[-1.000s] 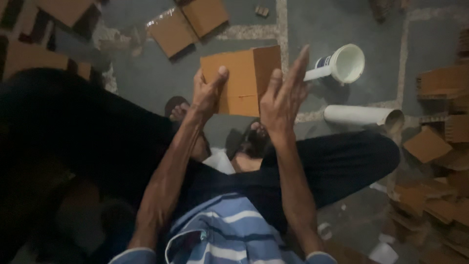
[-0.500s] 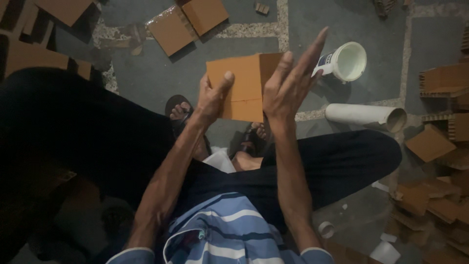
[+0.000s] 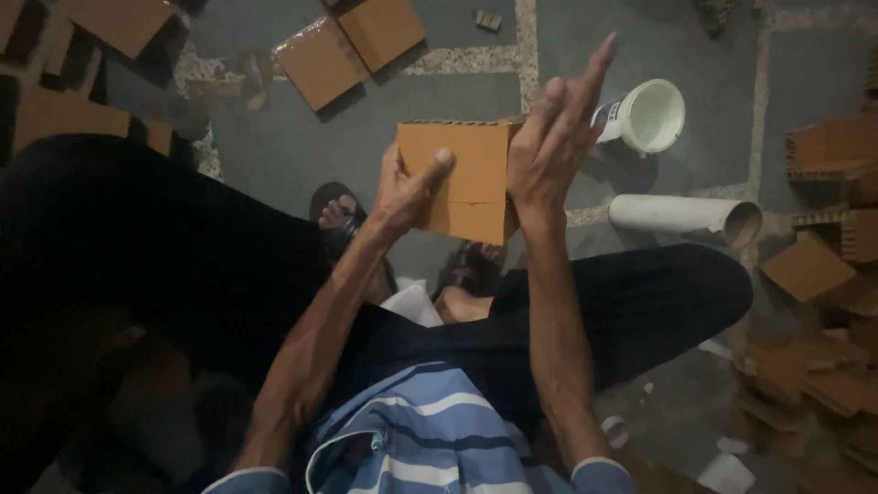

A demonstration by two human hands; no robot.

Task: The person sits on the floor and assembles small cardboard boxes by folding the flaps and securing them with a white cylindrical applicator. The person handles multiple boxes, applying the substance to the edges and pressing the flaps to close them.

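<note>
Gripping one cardboard box (image 3: 462,174), the left hand (image 3: 402,187) has its thumb on the top face. Right hand (image 3: 553,146) is flat against the box's right side, fingers spread & straight. Box is plain brown, held above the lap. On the floor: 1 white cup (image 3: 651,114), 1 white tube (image 3: 684,215).

We see a small cardboard box (image 3: 457,174), plain brown and roughly cube-shaped, held up in the air above our lap. Its broad flat face is turned toward us, with a seam crossing the lower part. Corrugated edging shows along its top rim. It sits nearly square to our view, tilted only slightly.
</note>
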